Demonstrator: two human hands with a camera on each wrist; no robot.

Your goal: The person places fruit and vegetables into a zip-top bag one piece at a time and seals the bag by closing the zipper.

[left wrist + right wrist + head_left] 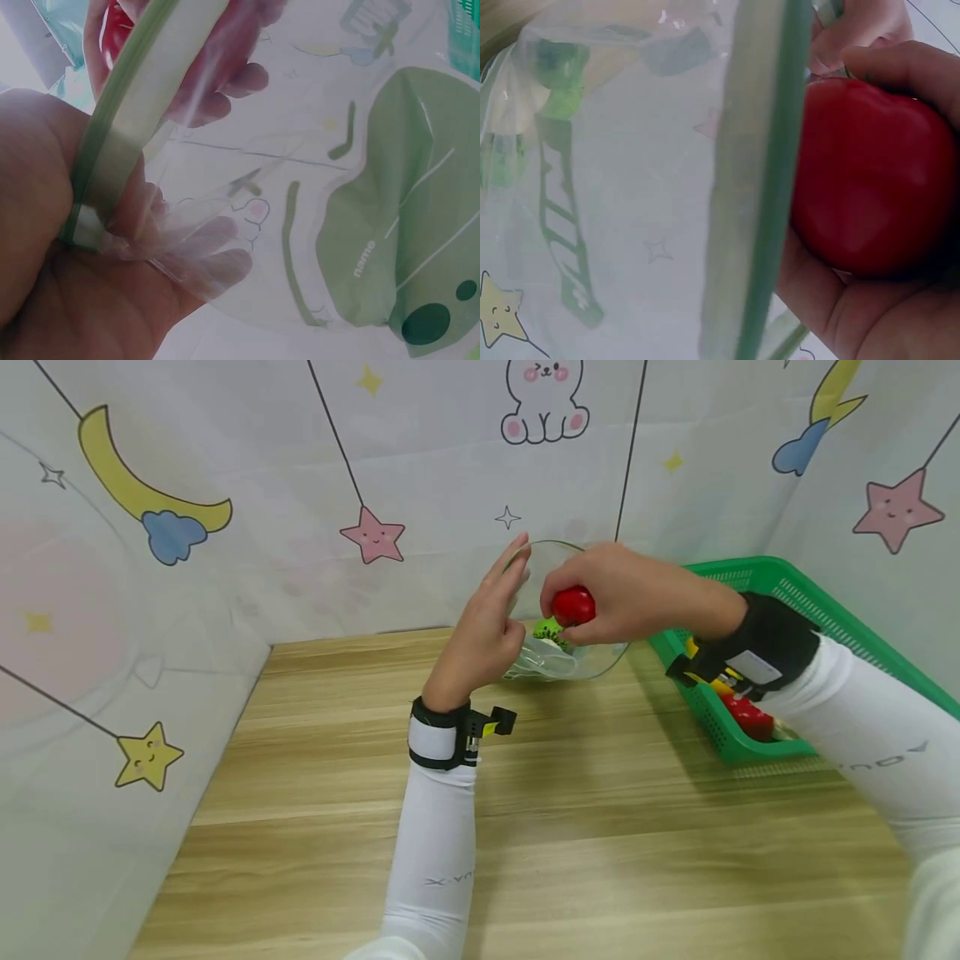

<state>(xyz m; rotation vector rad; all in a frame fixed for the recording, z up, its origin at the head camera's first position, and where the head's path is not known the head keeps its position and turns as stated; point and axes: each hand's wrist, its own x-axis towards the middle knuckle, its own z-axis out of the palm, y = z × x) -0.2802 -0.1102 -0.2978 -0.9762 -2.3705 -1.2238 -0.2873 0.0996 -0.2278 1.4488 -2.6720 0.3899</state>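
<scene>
White sleeves (431, 868) nearest. Right hand (626, 593): grip curled around red tomato (576, 607), at mouth of clear bag (551, 662). Left hand (476, 643): grip pinching bag's edge. Step looks like bagging; next move probably calls for easing tomato inside, then letting go.
</scene>
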